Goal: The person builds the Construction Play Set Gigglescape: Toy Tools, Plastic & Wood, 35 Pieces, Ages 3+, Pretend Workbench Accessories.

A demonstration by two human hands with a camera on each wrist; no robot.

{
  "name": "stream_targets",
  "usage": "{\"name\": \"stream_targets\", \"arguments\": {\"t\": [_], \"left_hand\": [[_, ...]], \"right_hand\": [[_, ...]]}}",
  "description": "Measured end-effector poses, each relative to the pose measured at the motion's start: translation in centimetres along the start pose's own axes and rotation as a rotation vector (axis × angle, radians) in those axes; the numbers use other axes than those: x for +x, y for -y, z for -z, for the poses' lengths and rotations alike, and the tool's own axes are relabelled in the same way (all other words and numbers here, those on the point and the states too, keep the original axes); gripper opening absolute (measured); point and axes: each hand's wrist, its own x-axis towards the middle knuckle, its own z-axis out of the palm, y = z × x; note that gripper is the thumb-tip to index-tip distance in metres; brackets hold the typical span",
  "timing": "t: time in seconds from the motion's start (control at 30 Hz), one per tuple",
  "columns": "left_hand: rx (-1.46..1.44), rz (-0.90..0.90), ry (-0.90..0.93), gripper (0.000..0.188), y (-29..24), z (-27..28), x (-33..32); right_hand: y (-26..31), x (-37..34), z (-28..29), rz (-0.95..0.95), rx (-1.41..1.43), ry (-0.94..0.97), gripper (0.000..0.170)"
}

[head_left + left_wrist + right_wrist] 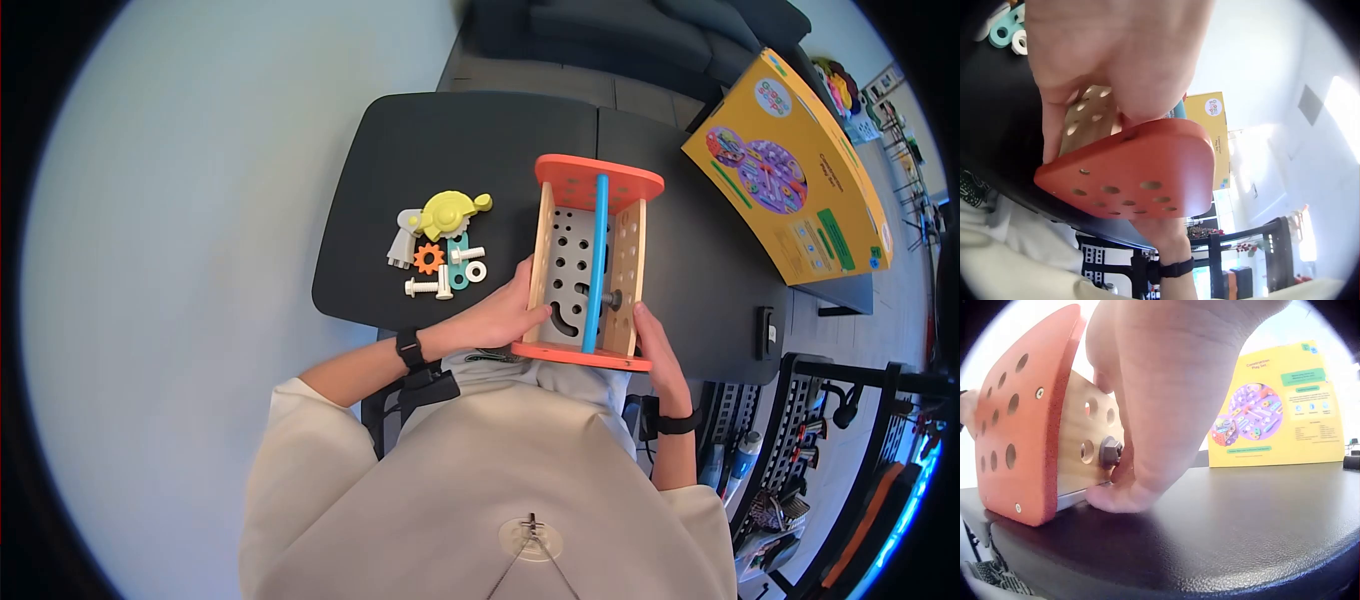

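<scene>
Red-orange boards make the two ends of a wooden toy box (629, 235), which sits between the two hands, over the near part of the black table (380, 150). Its pale wood sides are full of round holes. A long blue bar (598, 260) goes from one end to the other, above a grey panel (565, 240) with holes and curvy slots. One grey bolt (1110, 453) with a chunky head pokes through the wood side by the right hand.

The left hand (510, 308) grips one wood side, with its thumb over the edge. The right hand (662, 355) holds the other wood side.

Past the left hand, a bunch of toy bits lies on the table: a round yellow saw (446, 213), a light grey plastic piece (403, 238), an orange gear (429, 258), a teal strip (459, 277) with holes, white plastic bolts (423, 287) and a white ring (476, 271).

Past the right hand, a big yellow cardboard box (735, 180) with toy pictures stands up. A small black thing (765, 333) is on the table, out to that hand's side.
</scene>
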Motion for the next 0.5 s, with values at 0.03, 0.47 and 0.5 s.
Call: {"name": "stream_targets", "arguments": {"t": [0.03,0.47,0.5], "left_hand": [[-0.012,-0.005,0.010,0.087,0.2,0.0,0.0],[-0.182,-0.131,0.041,0.071,-1.7,-0.4,0.8],[-0.312,-0.181,0.042,0.066,0.2,-0.8,1.8]], "right_hand": [[0.2,-0.1,-0.1,0.010,0.036,0.012,0.062],[5.7,-2.8,0.0,0.245,0.330,-0.168,0.075],[5.9,-2.6,0.4,0.231,0.333,-0.225,0.087]]}}
